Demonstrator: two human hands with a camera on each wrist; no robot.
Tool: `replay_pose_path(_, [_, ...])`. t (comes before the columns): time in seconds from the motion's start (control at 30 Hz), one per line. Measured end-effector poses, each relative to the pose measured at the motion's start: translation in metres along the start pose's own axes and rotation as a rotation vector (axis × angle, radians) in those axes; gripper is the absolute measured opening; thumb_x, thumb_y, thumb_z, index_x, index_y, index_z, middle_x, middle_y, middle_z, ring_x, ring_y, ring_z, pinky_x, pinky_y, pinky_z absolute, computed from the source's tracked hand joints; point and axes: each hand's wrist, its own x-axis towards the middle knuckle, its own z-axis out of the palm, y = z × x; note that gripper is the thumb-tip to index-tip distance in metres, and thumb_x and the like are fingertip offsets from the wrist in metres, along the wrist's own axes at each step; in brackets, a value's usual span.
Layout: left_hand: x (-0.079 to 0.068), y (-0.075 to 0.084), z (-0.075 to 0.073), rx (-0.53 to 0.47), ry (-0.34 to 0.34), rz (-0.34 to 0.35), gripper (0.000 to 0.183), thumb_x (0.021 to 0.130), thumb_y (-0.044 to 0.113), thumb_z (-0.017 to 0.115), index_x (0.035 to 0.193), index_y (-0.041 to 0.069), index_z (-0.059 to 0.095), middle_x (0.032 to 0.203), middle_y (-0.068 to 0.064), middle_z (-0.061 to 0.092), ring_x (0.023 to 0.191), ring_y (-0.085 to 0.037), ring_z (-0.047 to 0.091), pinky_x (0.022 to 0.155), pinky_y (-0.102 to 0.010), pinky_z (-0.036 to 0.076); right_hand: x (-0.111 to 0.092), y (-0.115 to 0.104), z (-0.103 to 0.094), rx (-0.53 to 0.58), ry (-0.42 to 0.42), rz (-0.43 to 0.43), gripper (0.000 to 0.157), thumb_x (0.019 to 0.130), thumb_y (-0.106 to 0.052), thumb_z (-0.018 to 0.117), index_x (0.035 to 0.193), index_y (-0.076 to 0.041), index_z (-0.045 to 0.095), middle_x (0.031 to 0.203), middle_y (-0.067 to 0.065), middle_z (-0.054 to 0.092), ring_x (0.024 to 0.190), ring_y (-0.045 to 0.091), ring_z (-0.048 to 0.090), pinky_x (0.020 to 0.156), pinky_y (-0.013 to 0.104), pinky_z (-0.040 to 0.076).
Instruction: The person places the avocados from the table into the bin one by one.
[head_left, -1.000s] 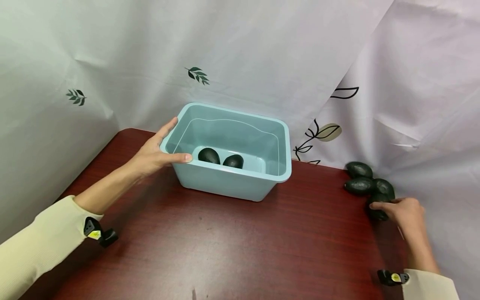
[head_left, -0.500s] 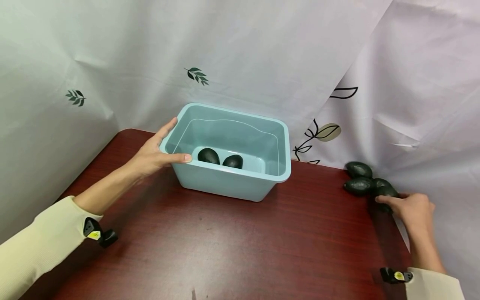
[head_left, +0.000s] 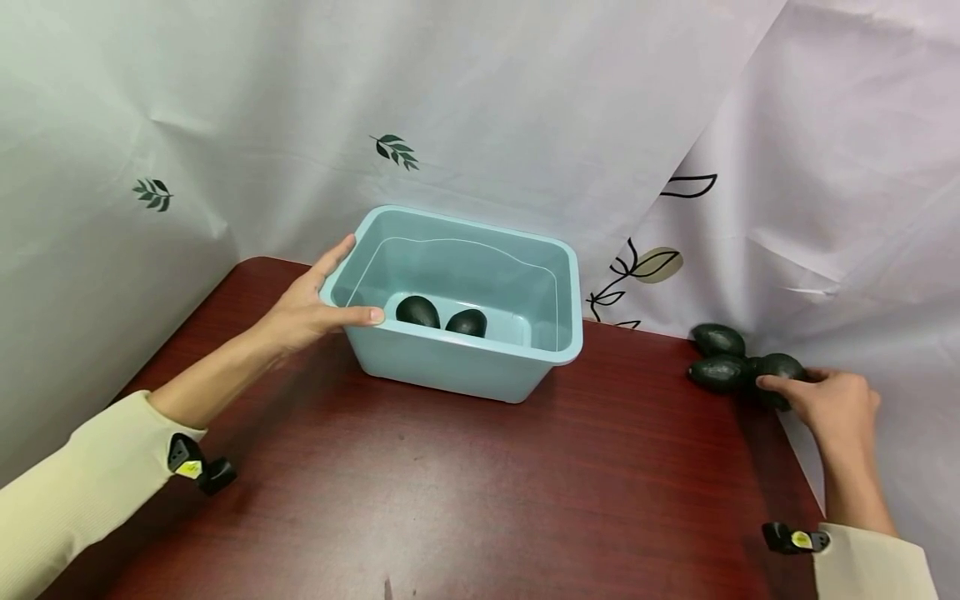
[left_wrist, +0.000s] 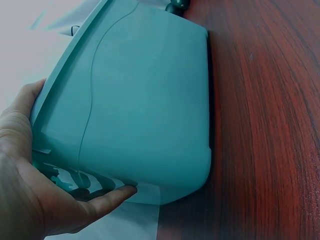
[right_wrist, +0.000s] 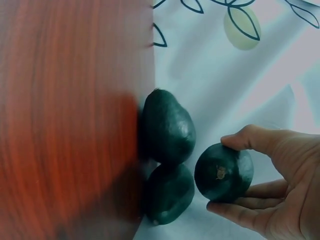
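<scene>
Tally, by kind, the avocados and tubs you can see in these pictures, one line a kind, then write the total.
Avocados: 6 (2 in the tub, 3 on the table, 1 in the right hand)
Tubs: 1
Total: 7 in view; the tub's front wall could hide more.

The back and both sides are lined with white sheets, which are creased and overlapped along a diagonal edge at the right. Small green sprigs are printed left of centre; larger black-outlined leaves are noted at the right, one backed in beige. The red-brown, wood-grained table is rounded at its far left corner. A pale sheen is observed on its surface.
</scene>
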Motion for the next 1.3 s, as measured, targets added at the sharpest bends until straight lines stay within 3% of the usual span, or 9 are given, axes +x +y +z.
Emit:
replay_pose_path(0.27, [0.001, 0.000, 0.001, 0.000, 0.000, -0.003, 0.113, 0.085, 0.028, 0.088, 0.163, 0.053, 0.010, 0.172, 0.016, 0.019, 0.145, -0.023, 0.039, 0.112, -0.044, 0.043, 0.008, -0.017, -0.006, -0.023, -0.003, -0.011, 0.098, 0.088, -0.068, 0.069, 0.152, 0.002, 0.047, 0.151, 0.040, 0.042, 0.137, 0.065, 0.026, 0.096, 0.065, 0.043])
replay_pose_path(0.4, [0.000, 0.001, 0.000, 0.000, 0.001, -0.006, 0.113, 0.085, 0.028, 0.088, 0.162, 0.053, 0.010, 0.172, 0.016, 0.019, 0.144, -0.021, 0.040, 0.110, -0.042, 0.043, 0.010, -0.026, -0.006, -0.032, -0.002, -0.030, 0.097, 0.088, -0.066, 0.069, 0.153, 0.003, 0.046, 0.151, 0.042, 0.041, 0.138, 0.065, 0.026, 0.099, 0.066, 0.041])
replay_pose_path(0.67, [-0.001, 0.001, 0.001, 0.008, -0.004, -0.008, 0.113, 0.085, 0.029, 0.088, 0.163, 0.052, 0.010, 0.171, 0.011, 0.023, 0.141, -0.024, 0.042, 0.105, -0.040, 0.047, 0.011, -0.041, -0.005, -0.046, 0.014, -0.095, 0.094, 0.089, -0.062, 0.071, 0.151, 0.005, 0.048, 0.147, 0.040, 0.046, 0.134, 0.057, 0.040, 0.100, 0.064, 0.045])
replay_pose_path(0.87, [-0.001, 0.001, 0.000, -0.003, -0.004, -0.010, 0.113, 0.085, 0.028, 0.087, 0.162, 0.053, 0.009, 0.172, 0.012, 0.021, 0.143, -0.023, 0.042, 0.107, -0.043, 0.047, 0.010, -0.051, -0.002, -0.028, 0.034, -0.150, 0.093, 0.087, -0.062, 0.074, 0.146, 0.006, 0.053, 0.142, 0.040, 0.052, 0.127, 0.056, 0.046, 0.093, 0.061, 0.048])
replay_pose_path(1.3, [-0.001, 0.000, 0.000, -0.005, -0.003, -0.011, 0.113, 0.085, 0.029, 0.088, 0.162, 0.054, 0.009, 0.172, 0.013, 0.021, 0.144, -0.023, 0.041, 0.112, -0.049, 0.042, 0.008, -0.071, 0.003, 0.000, 0.044, -0.213, 0.088, 0.088, -0.058, 0.075, 0.146, 0.003, 0.055, 0.142, 0.039, 0.053, 0.135, 0.065, 0.031, 0.104, 0.066, 0.038])
